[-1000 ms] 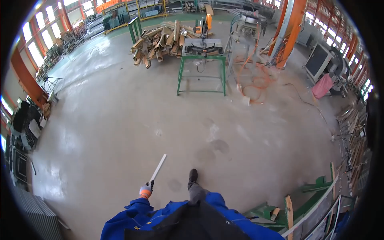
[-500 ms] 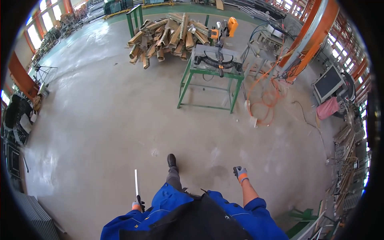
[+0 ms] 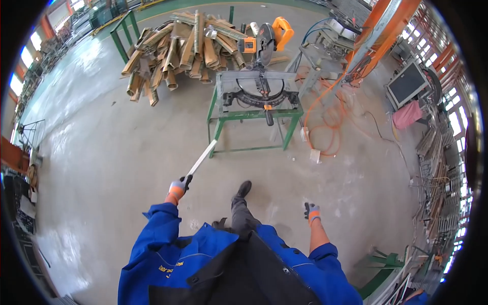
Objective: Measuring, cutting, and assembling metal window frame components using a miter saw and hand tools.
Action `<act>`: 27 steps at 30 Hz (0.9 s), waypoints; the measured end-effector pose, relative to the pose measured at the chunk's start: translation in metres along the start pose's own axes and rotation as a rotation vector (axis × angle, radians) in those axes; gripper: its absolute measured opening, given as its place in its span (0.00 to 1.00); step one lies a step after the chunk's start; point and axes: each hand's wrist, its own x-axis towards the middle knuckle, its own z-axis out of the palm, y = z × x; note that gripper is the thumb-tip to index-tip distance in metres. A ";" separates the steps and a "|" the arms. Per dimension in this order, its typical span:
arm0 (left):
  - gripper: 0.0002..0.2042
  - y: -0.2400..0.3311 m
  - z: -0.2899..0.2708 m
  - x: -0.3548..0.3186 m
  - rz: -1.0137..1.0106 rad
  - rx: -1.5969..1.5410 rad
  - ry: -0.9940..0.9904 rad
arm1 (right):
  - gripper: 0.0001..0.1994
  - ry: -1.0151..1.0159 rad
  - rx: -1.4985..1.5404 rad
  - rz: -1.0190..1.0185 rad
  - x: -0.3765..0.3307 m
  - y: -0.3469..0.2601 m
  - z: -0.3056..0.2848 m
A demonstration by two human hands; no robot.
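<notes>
My left hand [image 3: 180,188], in a grey and orange glove with dark fingertips, is closed around one end of a narrow white strip [image 3: 202,158]. The strip slants forward and right. In the picture its far end comes close to a leg of a green metal stand [image 3: 244,115]; whether they touch I cannot tell. On that stand sits a miter saw [image 3: 264,89] with an orange handle, its head raised. My right hand [image 3: 312,211], gloved alike, hangs over the floor at my right side. Its fingers are loosely bent and apart, with nothing visible in them.
A heap of brown, long-cut profiles [image 3: 185,48] lies behind the stand on the left. An orange hose [image 3: 333,119] coils on the floor to its right, beside an orange column [image 3: 378,46]. Metal lengths [image 3: 432,152] line the right side. A green frame [image 3: 384,262] stands near right.
I have stepped closer to the saw stand. My left hand has risen forward, and the white strip has swung from upright in view to slanting right. My right hand stays at my side.
</notes>
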 end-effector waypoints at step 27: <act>0.37 0.301 -0.038 0.237 0.335 0.762 -0.219 | 0.26 0.358 -1.175 -0.941 -0.093 -0.734 0.233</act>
